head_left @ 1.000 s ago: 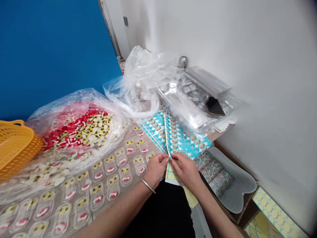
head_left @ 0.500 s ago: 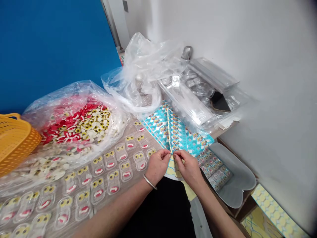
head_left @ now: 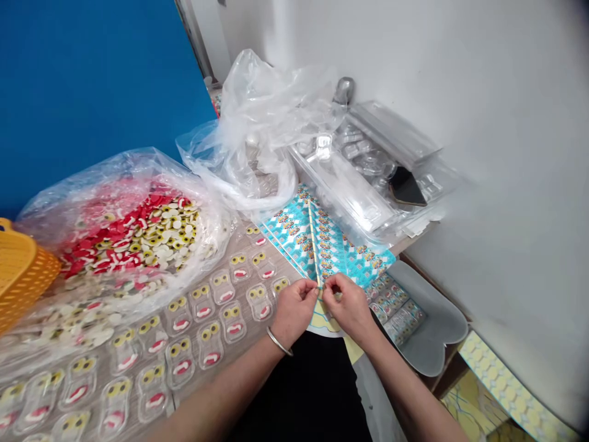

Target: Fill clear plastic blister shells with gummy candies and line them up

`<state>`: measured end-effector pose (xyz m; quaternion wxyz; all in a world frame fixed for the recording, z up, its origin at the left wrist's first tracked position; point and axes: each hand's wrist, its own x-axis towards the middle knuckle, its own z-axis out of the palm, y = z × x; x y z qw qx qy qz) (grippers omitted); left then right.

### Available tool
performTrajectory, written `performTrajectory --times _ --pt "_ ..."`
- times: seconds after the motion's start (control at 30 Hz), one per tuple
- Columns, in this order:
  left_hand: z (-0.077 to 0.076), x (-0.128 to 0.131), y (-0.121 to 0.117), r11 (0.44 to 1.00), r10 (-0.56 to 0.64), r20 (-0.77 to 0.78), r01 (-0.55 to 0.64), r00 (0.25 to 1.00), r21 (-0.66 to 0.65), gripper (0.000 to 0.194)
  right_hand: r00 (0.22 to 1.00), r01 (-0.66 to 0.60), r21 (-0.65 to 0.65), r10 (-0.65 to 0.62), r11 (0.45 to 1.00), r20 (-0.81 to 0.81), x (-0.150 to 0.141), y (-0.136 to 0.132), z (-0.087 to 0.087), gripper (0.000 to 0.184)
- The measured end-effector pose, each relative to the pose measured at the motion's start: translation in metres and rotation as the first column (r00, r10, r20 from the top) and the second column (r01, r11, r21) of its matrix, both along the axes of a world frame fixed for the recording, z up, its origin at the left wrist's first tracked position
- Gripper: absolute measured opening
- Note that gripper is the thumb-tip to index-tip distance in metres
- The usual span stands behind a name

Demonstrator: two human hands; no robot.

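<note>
My left hand point(head_left: 294, 310) and my right hand point(head_left: 348, 307) meet in front of me, their fingertips pinching the lower end of a narrow cream paper strip point(head_left: 314, 242). The strip rises from my fingers and lies across a turquoise printed sheet point(head_left: 294, 236) with rows of small cartoon figures. Below my hands, a pale sheet with yellow and blue printing point(head_left: 324, 322) is partly hidden by them. A metal bangle point(head_left: 278, 341) circles my left wrist.
Rows of transparent packets point(head_left: 181, 362) with eye-and-mouth pieces cover the table's left side, beside a plastic bag of red and yellow pieces point(head_left: 133, 236) and an orange basket point(head_left: 18, 276). Stacked transparent trays point(head_left: 340, 184) stand against the white wall; a grey tray point(head_left: 437, 325) sits lower right.
My hands still pinch the strip, with their fingers a little closer together. The whole scene has shifted slightly left and up as my head moved.
</note>
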<state>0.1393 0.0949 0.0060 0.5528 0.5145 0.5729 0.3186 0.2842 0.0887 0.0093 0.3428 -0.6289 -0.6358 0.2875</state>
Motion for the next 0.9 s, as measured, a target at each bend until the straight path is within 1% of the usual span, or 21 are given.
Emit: performTrajectory --times 0.1,0.17,0.2,0.27,0.3,0.33,0.37,0.4,0.43,0.5,0.57,0.6,0.63,0.67,0.7,0.73,0.77,0.8,0.83,0.87,0.9 --pt "-0.004 -0.002 0.002 1.0 -0.018 -0.015 0.018 1.0 -0.011 0.014 0.96 0.097 -0.15 -0.132 0.984 -0.248 0.005 0.003 -0.005 0.011" --pt "-0.001 -0.005 0.0 1.0 -0.01 -0.052 0.01 0.999 -0.005 0.011 0.866 0.159 -0.267 -0.264 0.951 -0.424 0.011 0.005 -0.009 0.016" --pt "0.002 -0.007 -0.002 1.0 -0.002 -0.086 0.004 0.996 0.024 0.011 0.811 0.183 -0.307 -0.32 0.934 -0.49 0.013 0.006 -0.011 0.019" --pt "0.011 -0.009 -0.006 0.978 -0.021 -0.245 0.07 0.969 0.196 0.022 0.734 0.204 -0.345 -0.376 0.916 -0.565 0.018 0.008 -0.016 0.022" --pt "0.016 -0.008 -0.009 0.934 -0.045 -0.364 0.169 0.93 0.314 0.027 0.718 0.2 -0.351 -0.381 0.915 -0.582 0.019 0.008 -0.018 0.023" --pt "0.02 -0.007 -0.011 0.858 -0.068 -0.495 0.304 0.866 0.413 0.029 0.71 0.194 -0.356 -0.381 0.914 -0.592 0.02 0.008 -0.019 0.024" --pt "0.023 -0.005 -0.013 0.764 -0.083 -0.617 0.448 0.783 0.465 0.027 0.704 0.191 -0.359 -0.383 0.914 -0.599 0.021 0.008 -0.02 0.024" --pt "0.024 -0.002 -0.014 0.678 -0.097 -0.712 0.57 0.695 0.464 0.023 0.694 0.196 -0.357 -0.386 0.913 -0.608 0.02 0.007 -0.019 0.024" --pt "0.024 0.001 -0.015 0.626 -0.117 -0.771 0.649 0.626 0.432 0.02 0.68 0.211 -0.344 -0.391 0.915 -0.62 0.02 0.005 -0.016 0.023" --pt "0.021 0.007 -0.012 0.585 -0.167 -0.823 0.726 0.543 0.361 0.018 0.653 0.292 -0.262 -0.392 0.92 -0.648 0.017 -0.001 -0.007 0.019" --pt "0.016 0.011 -0.007 0.588 -0.22 -0.815 0.74 0.536 0.327 0.018 0.677 0.394 -0.096 -0.359 0.914 -0.643 0.012 -0.009 0.008 0.013" --pt "0.015 0.011 -0.005 0.601 -0.255 -0.785 0.728 0.565 0.329 0.018 0.722 0.432 0.012 -0.338 0.902 -0.604 0.01 -0.013 0.015 0.01" --pt "0.014 0.011 -0.003 0.631 -0.298 -0.724 0.697 0.622 0.34 0.019 0.79 0.439 0.133 -0.311 0.889 -0.527 0.007 -0.016 0.021 0.007" --pt "0.016 0.009 -0.003 0.686 -0.339 -0.621 0.638 0.707 0.351 0.019 0.867 0.404 0.256 -0.279 0.878 -0.413 0.004 -0.019 0.026 0.003" --pt "0.019 0.006 -0.003 0.767 -0.365 -0.464 0.543 0.807 0.342 0.019 0.934 0.326 0.37 -0.237 0.87 -0.266 0.0 -0.022 0.029 0.002" --pt "0.023 0.002 -0.005 0.861 -0.343 -0.251 0.41 0.905 0.3 0.02 0.976 0.218 0.463 -0.19 0.859 -0.108 -0.003 -0.024 0.03 0.007" --pt "0.028 -0.003 -0.009 0.945 -0.261 -0.003 0.256 0.965 0.204 0.024 0.99 0.092 0.527 -0.135 0.845 0.043 -0.008 -0.027 0.028 0.013" --pt "0.033 -0.009 -0.014 0.992 -0.123 0.231 0.112 0.965 0.06 0.03 0.982 -0.032 0.564 -0.078 0.825 0.169 -0.013 -0.028 0.026 0.018" --pt "0.038 -0.016 -0.019 0.995 0.04 0.412 0.002 0.91 -0.101 0.038 0.964 -0.141 0.58 -0.023 0.803 0.266 -0.019 -0.031 0.023 0.022" --pt "0.042 -0.023 -0.025 0.971 0.166 0.523 -0.045 0.836 -0.236 0.043 0.942 -0.227 0.587 0.023 0.777 0.334 -0.026 -0.033 0.02 0.025" --pt "0.045 -0.029 -0.03 0.945 0.247 0.57 -0.063 0.784 -0.322 0.043 0.923 -0.294 0.586 0.065 0.755 0.379 -0.032 -0.035 0.017 0.026"
